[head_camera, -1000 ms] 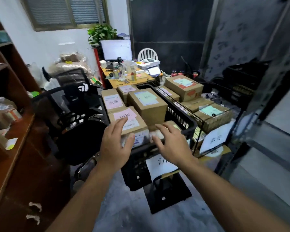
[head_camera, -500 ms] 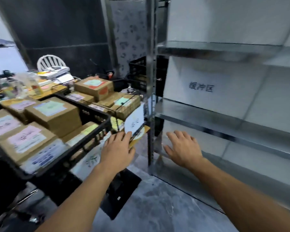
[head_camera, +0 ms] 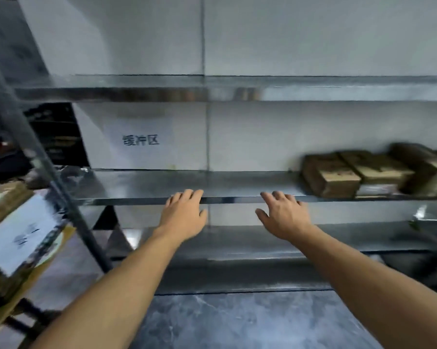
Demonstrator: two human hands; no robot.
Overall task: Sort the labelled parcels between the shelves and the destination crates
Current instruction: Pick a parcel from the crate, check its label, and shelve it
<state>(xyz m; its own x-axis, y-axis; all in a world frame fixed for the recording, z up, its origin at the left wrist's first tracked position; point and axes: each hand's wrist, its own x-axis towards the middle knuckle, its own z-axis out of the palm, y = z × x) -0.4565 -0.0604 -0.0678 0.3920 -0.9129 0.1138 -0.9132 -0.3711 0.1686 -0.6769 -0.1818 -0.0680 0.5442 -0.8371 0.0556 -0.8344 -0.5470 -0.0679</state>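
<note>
middle shelf point(head_camera: 146, 183) left bare, parcels point(head_camera: 358, 172) right

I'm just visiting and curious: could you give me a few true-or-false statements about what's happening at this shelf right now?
1. The left hand and the right hand both hold nothing. True.
2. The cardboard parcels sit on the top shelf. False: they lie on the middle shelf, toward its right end.
3. A paper sign with printed characters hangs on the wall above the middle shelf. True.
4. The right hand grips a parcel. False: its fingers are spread, and the parcels lie apart to its right.
</note>
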